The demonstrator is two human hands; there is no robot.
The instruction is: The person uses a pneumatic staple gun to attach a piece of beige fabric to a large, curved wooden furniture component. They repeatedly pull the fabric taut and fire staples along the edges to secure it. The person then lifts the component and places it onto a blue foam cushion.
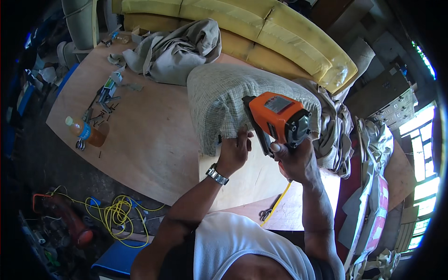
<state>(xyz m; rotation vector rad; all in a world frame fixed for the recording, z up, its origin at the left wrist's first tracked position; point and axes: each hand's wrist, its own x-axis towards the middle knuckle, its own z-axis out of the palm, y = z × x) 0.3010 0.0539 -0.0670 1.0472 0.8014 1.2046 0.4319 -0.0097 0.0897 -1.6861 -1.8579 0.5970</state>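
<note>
A drink bottle (85,132) lies at the plywood table (154,154)'s left edge, well apart. The left hand (234,150) pinches the checked fabric (219,100) taut over the pale board's (242,179) edge — keep it wrinkle-free. The right hand (293,161), fist closed on the orange staple gun (276,120), should press squarely; rumpled cloth (336,130) crowds the right.

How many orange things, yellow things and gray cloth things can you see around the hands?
Orange: 2, staple gun and bottle of orange drink
Yellow: 2, long cushions and coiled cord
Gray cloth: 2, covered cushion and crumpled fabric
Total: 6
</note>
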